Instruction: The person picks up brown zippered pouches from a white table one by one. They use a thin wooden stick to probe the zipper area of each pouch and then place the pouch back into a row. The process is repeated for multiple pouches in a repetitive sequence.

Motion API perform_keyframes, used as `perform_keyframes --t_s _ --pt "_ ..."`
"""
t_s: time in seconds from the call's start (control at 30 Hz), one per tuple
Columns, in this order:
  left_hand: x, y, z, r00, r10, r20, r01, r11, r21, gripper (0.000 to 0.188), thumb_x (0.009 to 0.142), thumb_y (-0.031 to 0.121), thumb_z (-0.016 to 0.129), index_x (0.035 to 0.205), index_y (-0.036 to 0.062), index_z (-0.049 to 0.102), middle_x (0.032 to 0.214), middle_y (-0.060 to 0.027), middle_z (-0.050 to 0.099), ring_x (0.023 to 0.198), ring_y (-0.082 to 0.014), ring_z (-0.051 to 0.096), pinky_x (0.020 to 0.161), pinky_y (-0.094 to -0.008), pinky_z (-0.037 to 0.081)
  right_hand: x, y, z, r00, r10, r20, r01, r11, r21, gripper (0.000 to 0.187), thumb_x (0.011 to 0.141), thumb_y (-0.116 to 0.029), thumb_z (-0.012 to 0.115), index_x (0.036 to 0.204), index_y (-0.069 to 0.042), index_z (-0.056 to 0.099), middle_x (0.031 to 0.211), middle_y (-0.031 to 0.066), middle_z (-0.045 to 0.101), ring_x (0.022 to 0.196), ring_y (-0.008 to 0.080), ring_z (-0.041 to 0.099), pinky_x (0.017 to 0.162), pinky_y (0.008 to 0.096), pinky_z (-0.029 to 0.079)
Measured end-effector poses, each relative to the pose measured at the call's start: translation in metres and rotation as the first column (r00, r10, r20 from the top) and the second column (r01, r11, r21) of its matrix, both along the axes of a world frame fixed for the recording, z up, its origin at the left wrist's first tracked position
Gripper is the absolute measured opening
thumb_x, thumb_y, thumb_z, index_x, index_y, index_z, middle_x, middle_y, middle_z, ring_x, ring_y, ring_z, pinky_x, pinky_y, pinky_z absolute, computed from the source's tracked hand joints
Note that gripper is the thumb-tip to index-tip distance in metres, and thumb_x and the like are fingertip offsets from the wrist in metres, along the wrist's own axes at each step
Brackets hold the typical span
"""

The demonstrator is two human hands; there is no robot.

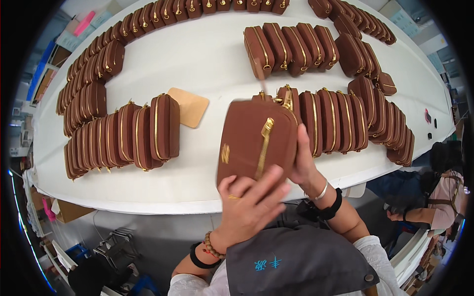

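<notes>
A brown box-shaped zip bag (pixel 247 128) with a slanted gold front zip and small gold lettering is held up over the table's near edge. My right hand (pixel 304 160) grips it along its right side, the thumb pointing up. Across the bag's lower front lies my left hand (pixel 249 204), its fingers apart and a little blurred; they cover the bottom end of the front zip. A brown strap (pixel 260 74) with gold hardware rises from the bag's top. Its back and underside are hidden.
Rows of similar brown bags stand on the white table (pixel 207 59): a left row (pixel 118 138), a right row (pixel 335 121), a group behind (pixel 291 49) and a far curved line (pixel 163 12). A tan card (pixel 189 106) lies left of centre. Another person (pixel 434 202) is at the right.
</notes>
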State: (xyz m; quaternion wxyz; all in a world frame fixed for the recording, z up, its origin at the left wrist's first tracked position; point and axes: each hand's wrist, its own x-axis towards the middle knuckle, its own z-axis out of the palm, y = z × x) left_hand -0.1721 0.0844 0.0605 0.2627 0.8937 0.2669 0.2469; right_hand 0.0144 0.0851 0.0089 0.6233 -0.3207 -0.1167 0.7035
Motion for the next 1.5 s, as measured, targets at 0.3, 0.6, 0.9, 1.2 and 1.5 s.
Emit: perform_keyframes --t_s 0.3,0.6,0.9,1.2,1.5 --pt "-0.011 0.021 -0.017 0.758 0.551 0.349 -0.128 0.650 -0.749 0.056 0.090 0.023 0.062 0.139 0.0047 0.042 0.131 -0.0115 0.052 0.124 -0.0226 0.046 0.108 -0.0392 0.031 -0.014 -0.010 -0.012 0.939 0.216 -0.267 -0.283 0.928 -0.242 0.060 0.100 -0.053 0.032 0.138 -0.008 0.044 0.129 0.0090 0.056 0.113 0.0180 0.058 0.096 0.0345 0.050" --pt "-0.054 0.040 -0.045 0.866 0.378 0.328 0.127 0.467 -0.875 0.057 0.098 0.023 0.050 0.147 0.0038 0.029 0.149 -0.0124 0.035 0.137 -0.0238 0.034 0.111 -0.0357 0.029 -0.005 -0.017 -0.028 0.954 0.271 0.127 -0.250 0.955 -0.161 0.054 0.100 -0.042 0.041 0.138 -0.003 0.040 0.131 0.0091 0.052 0.118 0.0141 0.053 0.098 0.0304 0.046" --pt "-0.058 0.039 -0.055 0.816 0.381 0.435 0.335 0.302 -0.893 0.096 0.080 0.006 0.072 0.152 0.0048 0.009 0.158 -0.0097 0.010 0.142 -0.0243 0.024 0.114 -0.0400 0.026 -0.003 -0.018 -0.018 0.909 0.310 0.280 -0.268 0.947 -0.178 0.057 0.098 -0.044 0.047 0.134 -0.001 0.044 0.128 0.0094 0.053 0.116 0.0150 0.053 0.099 0.0297 0.043" --pt "-0.057 0.029 -0.055 0.763 0.421 0.489 0.399 0.288 -0.871 0.099 0.075 0.002 0.072 0.152 0.0052 0.009 0.156 -0.0119 0.015 0.141 -0.0235 0.027 0.113 -0.0392 0.028 -0.006 -0.020 -0.027 0.936 0.259 0.240 -0.204 0.951 -0.232 0.055 0.097 -0.044 0.046 0.133 -0.003 0.046 0.121 0.0121 0.060 0.106 0.0187 0.062 0.090 0.0325 0.054" --pt "-0.054 0.033 -0.057 0.793 0.453 0.407 0.320 0.259 -0.911 0.084 0.084 0.010 0.065 0.152 0.0050 0.015 0.153 -0.0114 0.024 0.138 -0.0222 0.031 0.110 -0.0382 0.031 -0.007 -0.019 -0.029 0.968 0.202 0.149 -0.153 0.945 -0.288 0.052 0.099 -0.043 0.046 0.130 -0.002 0.049 0.118 0.0084 0.060 0.102 0.0139 0.062 0.087 0.0294 0.053"
